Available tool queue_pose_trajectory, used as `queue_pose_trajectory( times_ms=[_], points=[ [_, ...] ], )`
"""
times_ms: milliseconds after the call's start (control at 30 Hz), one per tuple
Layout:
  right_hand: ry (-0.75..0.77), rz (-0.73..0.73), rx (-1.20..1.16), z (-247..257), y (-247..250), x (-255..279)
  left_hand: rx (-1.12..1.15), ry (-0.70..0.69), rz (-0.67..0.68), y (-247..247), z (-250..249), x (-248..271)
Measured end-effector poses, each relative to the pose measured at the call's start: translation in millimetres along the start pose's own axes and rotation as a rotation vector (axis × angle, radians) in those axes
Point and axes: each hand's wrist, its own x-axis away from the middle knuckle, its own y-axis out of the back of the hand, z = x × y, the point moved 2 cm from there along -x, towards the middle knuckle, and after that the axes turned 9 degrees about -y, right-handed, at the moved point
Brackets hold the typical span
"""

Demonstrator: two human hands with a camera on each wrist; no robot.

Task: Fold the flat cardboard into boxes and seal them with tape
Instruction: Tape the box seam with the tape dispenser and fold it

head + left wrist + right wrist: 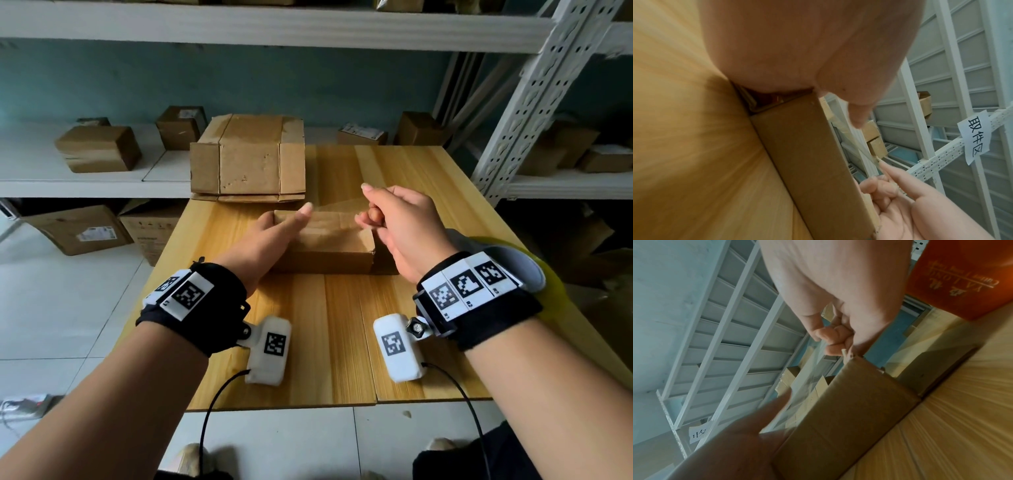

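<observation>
Small brown cardboard box (325, 246) at centre of light wooden table (342, 342). Left hand (270, 236) grips box's left end, thumb extended. Right hand (394, 219) pinches clear tape strip (813, 369) above box's right end. Advise: keep tape taut, centre over seam, press down flat.

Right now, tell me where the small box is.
Head view: the small box sits mid-table, just in front of the flat cardboard stack, with the left hand holding its left end.
</observation>
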Motion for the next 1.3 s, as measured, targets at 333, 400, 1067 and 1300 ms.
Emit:
queue_pose_trajectory(
  times_ms=[333,400,1067,1300],
  points=[
    [0.001,-0.003,0.037,4.5,-0.2,1.3,-0.329,0.018,0.158,9.2,-9.6,-7.4],
    [0.023,-0.007,0.101,12.1,-2.2,4.7,-0.331,0.018,0.167,7.4,-10.0,-6.1],
    [-0.025,-0.010,0.329,25.9,10.4,17.9,-0.303,-0.002,0.122,5.8,-7.4,-2.7],
    [-0.024,-0.006,0.359,25.7,14.1,14.0,-0.253,-0.029,0.139,6.5,-6.9,-2.1]
  ],
)
